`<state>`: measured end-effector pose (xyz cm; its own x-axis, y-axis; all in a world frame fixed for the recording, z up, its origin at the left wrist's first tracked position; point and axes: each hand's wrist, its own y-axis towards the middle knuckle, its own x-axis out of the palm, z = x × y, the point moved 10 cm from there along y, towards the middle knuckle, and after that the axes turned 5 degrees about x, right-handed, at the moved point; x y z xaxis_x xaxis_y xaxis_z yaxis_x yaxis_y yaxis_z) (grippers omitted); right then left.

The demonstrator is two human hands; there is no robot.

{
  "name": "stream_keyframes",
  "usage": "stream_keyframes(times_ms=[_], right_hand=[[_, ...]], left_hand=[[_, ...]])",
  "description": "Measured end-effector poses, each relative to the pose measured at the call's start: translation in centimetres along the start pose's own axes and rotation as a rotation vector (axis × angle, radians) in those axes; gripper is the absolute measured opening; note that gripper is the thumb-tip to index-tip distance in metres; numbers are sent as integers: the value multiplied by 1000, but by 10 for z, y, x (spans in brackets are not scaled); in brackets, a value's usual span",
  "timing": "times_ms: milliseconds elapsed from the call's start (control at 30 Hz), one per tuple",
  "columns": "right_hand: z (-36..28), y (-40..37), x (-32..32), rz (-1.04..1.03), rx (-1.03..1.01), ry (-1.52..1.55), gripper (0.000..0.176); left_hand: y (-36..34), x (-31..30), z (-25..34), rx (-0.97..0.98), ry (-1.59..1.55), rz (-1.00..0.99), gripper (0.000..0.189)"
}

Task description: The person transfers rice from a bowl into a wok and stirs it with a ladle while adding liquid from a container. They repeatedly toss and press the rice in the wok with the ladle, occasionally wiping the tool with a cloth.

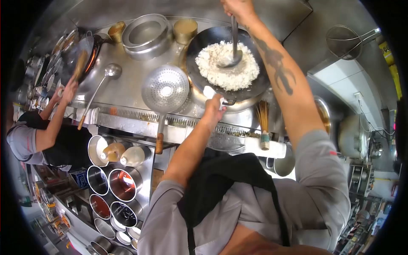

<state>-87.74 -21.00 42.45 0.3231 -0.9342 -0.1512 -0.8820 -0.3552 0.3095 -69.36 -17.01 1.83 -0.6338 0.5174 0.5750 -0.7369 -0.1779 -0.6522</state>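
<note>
- Head view: the left hand [214, 107] is clenched around a white cloth [208, 91] wrapped at the near rim of a round black metal wok [258, 87], close to the wok's small loop handle.
- The right hand [238, 6], at the end of a tattooed forearm, is closed on the top of the long handle of a steel ladle [233, 57].
- The ladle's bowl sits in the middle of a heap of white rice [227, 74] that fills the centre of the wok, with a hollow pressed into the heap around it.
- The wok sits in a burner opening at the right of a grey steel cooking range [127, 91].
- Just left of the wok, a round perforated steel skimmer with a wooden handle [165, 89] lies on the range, handle toward the person.
- Further left lies a second long-handled steel ladle [111, 71].
- At the back of the range stand stacked round steel pans [146, 32], a brass-coloured cup [116, 30] and a pot of yellowish liquid [185, 29].
- A bundle of thin bamboo sticks [263, 115] stands at the range's front edge, right of the left hand.
- Below the range on the left, round steel bowls [123, 183] hold sauces and seasonings.
- At far left a co-worker's hand [68, 91] holds a wooden-handled tool over another dark wok [87, 49].
</note>
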Motion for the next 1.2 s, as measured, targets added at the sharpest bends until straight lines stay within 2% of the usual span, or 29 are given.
stream_keyframes(times_ms=[33, 133, 167, 267, 300, 400, 433, 500, 567, 600, 633, 733, 767, 867, 900, 933, 1000, 1067, 1100, 1200], right_hand=[[-14, -10, -2, 8, -6, 125, 17], [67, 4, 3, -25, -12, 191, 17], [60, 8, 7, -159, 93, 193, 14], [5, -15, 17, -386, 97, 66, 21], [-29, -46, 11, -414, -3, 84, 21], [33, -85, -12, 1, -403, -151, 21], [50, -70, -20, -8, -386, -160, 22], [54, -24, -49, -126, -177, -158, 22], [-19, -32, -73, -60, -58, -41, 17], [-66, -61, -87, 71, -38, 72, 11], [-56, -62, -88, 82, -63, 108, 13], [39, -74, -85, 122, -121, 220, 18], [48, -71, -94, 140, -152, 255, 20], [4, -19, -127, 116, 18, -104, 11], [-40, -43, -131, 102, -144, 57, 13], [-57, -61, -146, 187, -113, 75, 12], [-30, -92, -170, 328, -314, 166, 16], [54, -89, -143, 196, -68, 319, 20], [57, -66, -158, 110, -136, 205, 12], [1, -53, -179, 192, -18, 97, 12]], left_hand=[[1, 0, 0, 4, 0, 7, 15], [-4, 3, 4, 22, -36, 9, 16], [-3, 7, 7, 24, -23, -2, 17], [-2, 6, 1, 11, 7, -5, 17], [0, 6, -1, 9, 6, 3, 17], [-4, 1, -7, -7, 5, 46, 16], [-4, 6, -4, -5, 9, 49, 16], [-4, 6, -9, -26, 19, 21, 16], [5, 5, -11, -41, 19, -29, 16], [9, 2, -15, -73, 35, -30, 16], [13, 1, -17, -104, 53, -34, 16], [0, 4, -9, -138, 70, 9, 14], [17, 0, -17, -171, 87, -40, 12], [15, 1, -17, -163, 52, -74, 10], [9, 7, -13, -158, 27, -94, 11], [7, 4, -13, -153, 39, -82, 13], [7, 6, -11, -131, 52, -71, 16], [14, 2, -18, -199, 16, -66, 12], [13, 4, -13, -150, 83, -67, 12], [11, 5, -12, -153, 34, -102, 12]])
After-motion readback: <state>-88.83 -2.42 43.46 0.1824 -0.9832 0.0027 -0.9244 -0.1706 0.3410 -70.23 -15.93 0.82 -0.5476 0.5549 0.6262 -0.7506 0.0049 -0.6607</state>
